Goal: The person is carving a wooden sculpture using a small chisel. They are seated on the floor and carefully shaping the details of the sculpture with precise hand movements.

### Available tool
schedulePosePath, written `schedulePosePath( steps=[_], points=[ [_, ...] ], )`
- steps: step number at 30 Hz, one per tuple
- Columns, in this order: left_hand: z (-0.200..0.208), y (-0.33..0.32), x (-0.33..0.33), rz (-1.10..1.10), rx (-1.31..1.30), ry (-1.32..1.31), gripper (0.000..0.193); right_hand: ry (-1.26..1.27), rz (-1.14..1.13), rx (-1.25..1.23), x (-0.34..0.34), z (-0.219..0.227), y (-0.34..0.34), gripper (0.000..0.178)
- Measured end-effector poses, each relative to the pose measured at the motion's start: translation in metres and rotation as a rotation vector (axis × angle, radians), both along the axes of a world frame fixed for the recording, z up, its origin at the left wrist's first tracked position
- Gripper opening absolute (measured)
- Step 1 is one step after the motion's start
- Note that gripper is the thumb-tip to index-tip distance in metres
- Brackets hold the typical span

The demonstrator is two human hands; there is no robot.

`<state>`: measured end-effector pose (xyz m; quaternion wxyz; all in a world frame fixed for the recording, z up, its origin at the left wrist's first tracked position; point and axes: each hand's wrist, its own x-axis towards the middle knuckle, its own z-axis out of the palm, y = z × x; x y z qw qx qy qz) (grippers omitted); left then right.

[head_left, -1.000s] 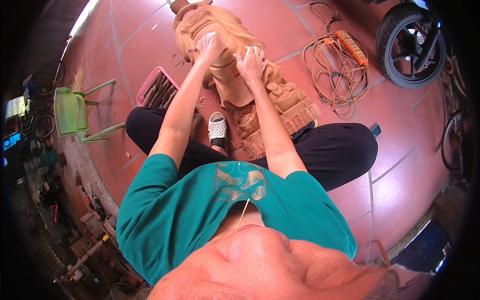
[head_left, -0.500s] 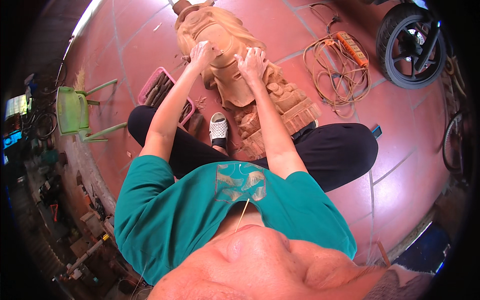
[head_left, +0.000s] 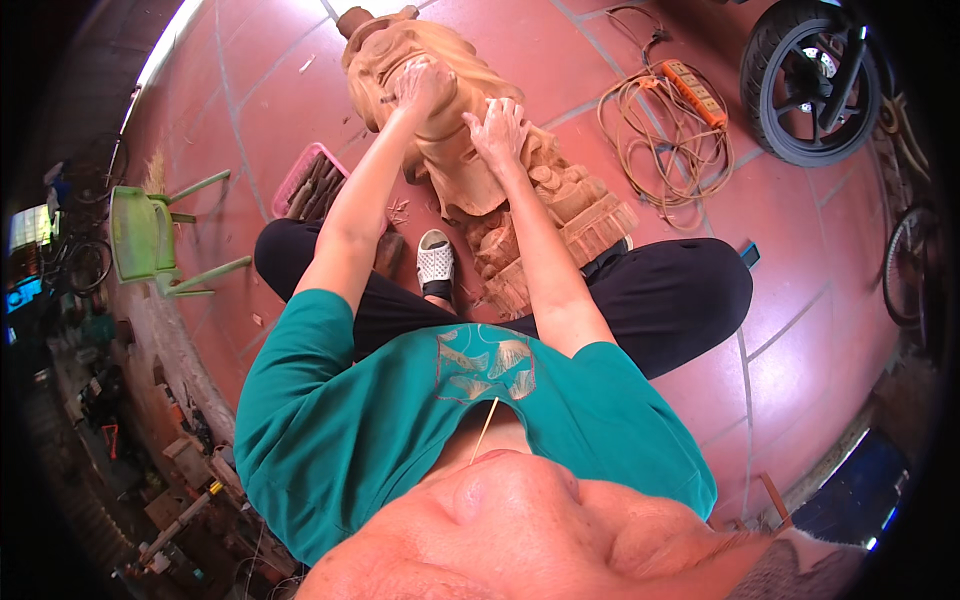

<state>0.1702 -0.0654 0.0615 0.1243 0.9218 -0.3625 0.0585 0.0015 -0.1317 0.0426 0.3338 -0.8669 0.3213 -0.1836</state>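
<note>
A carved wooden statue point(head_left: 466, 182) lies on the tiled floor in front of me, its rounded body toward the far end and a rough, blocky carved base near my legs. My left hand point(head_left: 424, 88) is closed over the statue's upper body. A short dark end sticks out on the left side of that fist; the rest of what it grips is hidden. Lower down and to the right, my right hand point(head_left: 498, 130) rests on the statue's side with its fingers spread and holds nothing.
Left of the statue is a pink basket point(head_left: 287, 187) of dark, stick-like tools, partly behind my left arm. A green plastic chair point(head_left: 142, 235) stands farther left. To the right lie a coiled cable point(head_left: 640, 160), an orange power strip point(head_left: 694, 92) and a motorbike wheel point(head_left: 812, 85).
My left hand has moved a little up and right across the statue and turned, its knuckles now more bunched. My right hand has stayed nearly in place on the wood.
</note>
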Motion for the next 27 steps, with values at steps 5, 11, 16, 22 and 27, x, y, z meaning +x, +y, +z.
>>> schedulePosePath(
  steps=[5, 11, 16, 22, 27],
  points=[
    [0.002, 0.038, -0.026, -0.132, -0.087, 0.039, 0.018, 0.021, -0.015, 0.023, 0.0, 0.001, 0.003, 0.052],
    [0.002, 0.0, -0.009, -0.06, 0.072, -0.198, 0.019, 0.0, -0.011, 0.024, 0.001, 0.001, 0.004, 0.051],
    [0.013, -0.028, -0.007, 0.042, 0.116, -0.172, 0.021, -0.028, -0.035, -0.035, -0.003, -0.001, -0.001, 0.048],
    [0.006, 0.028, -0.025, -0.062, 0.083, -0.026, 0.021, -0.035, -0.019, 0.018, 0.0, 0.001, 0.002, 0.051],
    [0.006, 0.035, -0.033, -0.116, 0.058, -0.135, 0.02, -0.002, -0.034, -0.011, 0.001, -0.001, 0.004, 0.05]
  ],
)
